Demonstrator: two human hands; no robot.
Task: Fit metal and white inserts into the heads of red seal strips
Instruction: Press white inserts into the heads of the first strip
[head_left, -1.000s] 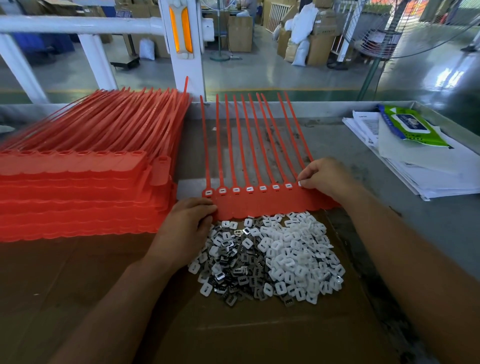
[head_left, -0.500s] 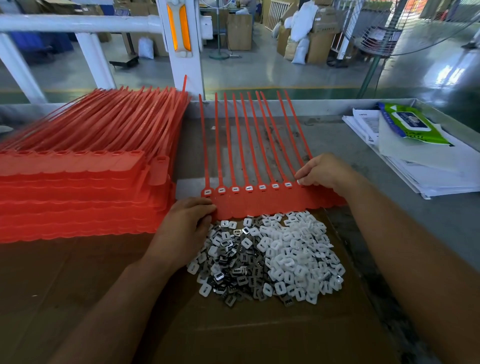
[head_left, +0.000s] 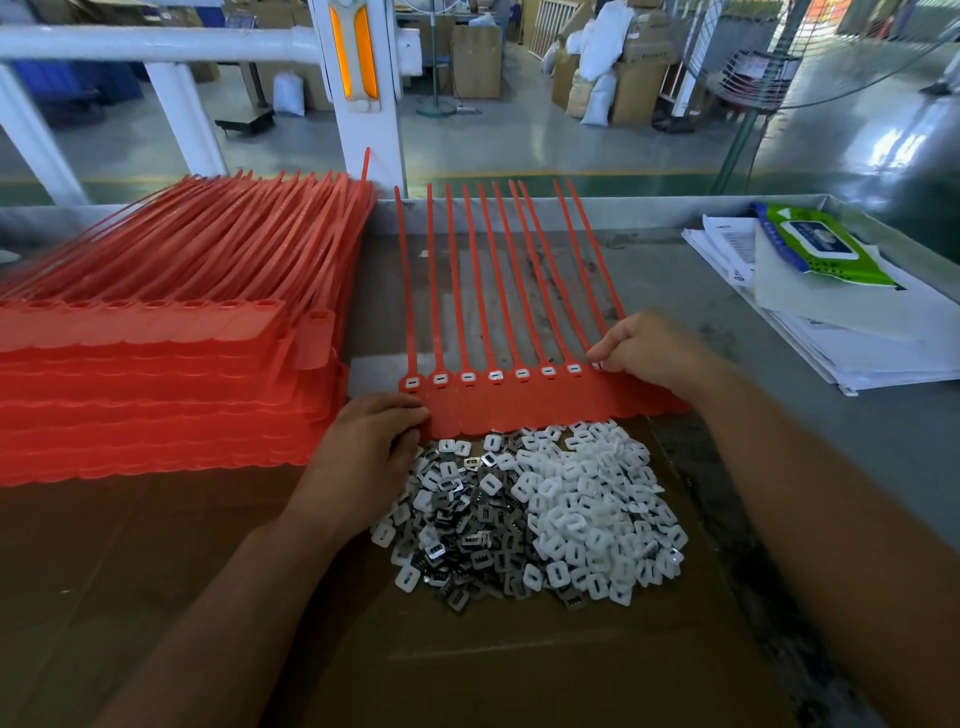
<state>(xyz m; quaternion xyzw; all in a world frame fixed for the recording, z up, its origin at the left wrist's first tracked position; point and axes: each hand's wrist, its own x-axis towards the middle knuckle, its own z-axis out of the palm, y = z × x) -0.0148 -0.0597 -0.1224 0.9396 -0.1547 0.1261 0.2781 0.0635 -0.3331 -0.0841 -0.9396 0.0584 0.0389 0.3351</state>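
Head view: mid-frame, the row of red seal strips (head_left: 519, 405) lies between the grips. The left grip (head_left: 363, 452) clasps its lower-left corner and the right grip (head_left: 644, 348) pinches its right end. The inserts (head_left: 545, 514) lie piled just below.

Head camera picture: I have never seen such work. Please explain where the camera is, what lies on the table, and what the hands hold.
There is no machine; a person works with bare hands, and the camera sits on the person's head, looking down. On cardboard lies a pile of white inserts and metal inserts. Beyond it lies a row of joined red strips; several heads show white inserts. The left hand grips the row's left end; the right hand pinches at its right-end head. A stack of more strips lies left, papers right.
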